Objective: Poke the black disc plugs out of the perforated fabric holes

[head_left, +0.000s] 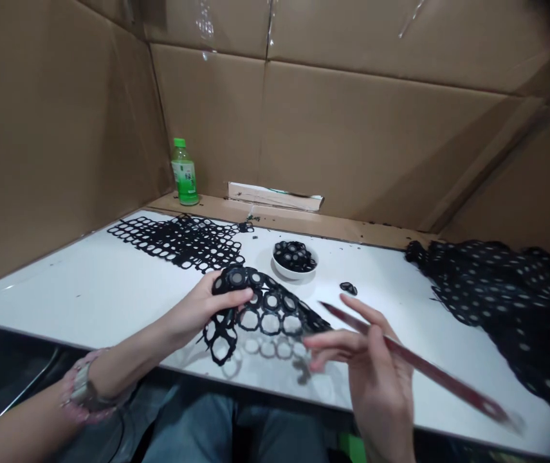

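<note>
Surrounding the white table (105,289), cardboard walls (352,135)

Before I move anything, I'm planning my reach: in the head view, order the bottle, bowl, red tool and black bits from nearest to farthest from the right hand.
From the right hand:
1. Red tool: held in it.
2. Black bits: just beyond it.
3. Bowl: farther, left of the bits.
4. Bottle: far back, left.

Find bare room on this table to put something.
Bare: left, between the far black mesh and front table edge; right, between the small black piece and spotted sheet. Crowded: centre, around the left hand, right hand and bowl.
</note>
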`<move>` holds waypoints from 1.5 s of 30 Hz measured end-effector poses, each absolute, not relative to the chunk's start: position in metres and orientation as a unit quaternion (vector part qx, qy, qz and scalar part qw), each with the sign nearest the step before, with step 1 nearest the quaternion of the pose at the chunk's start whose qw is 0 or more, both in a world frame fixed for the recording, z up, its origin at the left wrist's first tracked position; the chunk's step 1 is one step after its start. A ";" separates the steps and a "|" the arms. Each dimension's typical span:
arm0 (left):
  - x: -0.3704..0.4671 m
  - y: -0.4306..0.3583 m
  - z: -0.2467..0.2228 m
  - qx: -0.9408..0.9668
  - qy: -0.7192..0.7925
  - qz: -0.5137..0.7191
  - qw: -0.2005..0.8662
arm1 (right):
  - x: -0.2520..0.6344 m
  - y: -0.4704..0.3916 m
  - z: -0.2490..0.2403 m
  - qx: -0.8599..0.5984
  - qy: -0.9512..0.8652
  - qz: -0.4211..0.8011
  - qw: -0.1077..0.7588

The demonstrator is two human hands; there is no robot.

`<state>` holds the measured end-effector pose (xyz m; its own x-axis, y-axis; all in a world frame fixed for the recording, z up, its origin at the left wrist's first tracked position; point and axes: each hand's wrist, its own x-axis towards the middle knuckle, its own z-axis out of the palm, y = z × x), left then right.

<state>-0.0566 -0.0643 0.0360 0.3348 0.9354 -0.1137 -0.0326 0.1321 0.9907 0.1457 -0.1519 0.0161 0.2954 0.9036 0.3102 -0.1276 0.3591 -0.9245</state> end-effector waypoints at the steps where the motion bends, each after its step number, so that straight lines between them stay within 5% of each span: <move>1: -0.056 -0.061 0.036 0.523 0.423 0.381 0.634 | 0.152 -0.153 0.018 -0.412 -0.464 0.370 0.692; 5: -0.052 -0.052 0.038 0.554 0.428 0.345 0.625 | 0.166 -0.141 0.032 -0.427 -0.534 0.264 0.681; 10: -0.039 -0.044 0.045 0.653 0.391 0.296 0.578 | 0.156 -0.097 0.042 -0.415 -0.669 0.395 0.474; 16: -0.016 -0.028 0.054 0.732 0.374 0.289 0.491 | 0.163 -0.072 0.035 -0.395 -0.628 0.423 0.521; 21: 0.000 -0.024 0.050 0.796 0.392 0.404 0.223 | 0.176 -0.078 0.042 -0.386 -0.564 0.474 0.554; 25: 0.007 -0.034 0.043 0.852 0.219 0.475 0.014 | 0.178 -0.093 0.039 -0.387 -0.517 0.463 0.607; 32: 0.027 -0.066 0.050 0.893 0.208 0.333 0.218 | 0.170 -0.134 0.015 -0.459 -0.383 0.402 0.693; 40: 0.074 -0.070 0.035 0.933 0.122 0.335 0.045 | 0.180 -0.152 -0.012 -0.463 -0.300 0.336 0.764; 45: 0.074 -0.037 0.058 0.865 0.228 0.359 0.266 | 0.219 -0.162 -0.009 -0.459 -0.313 0.320 0.768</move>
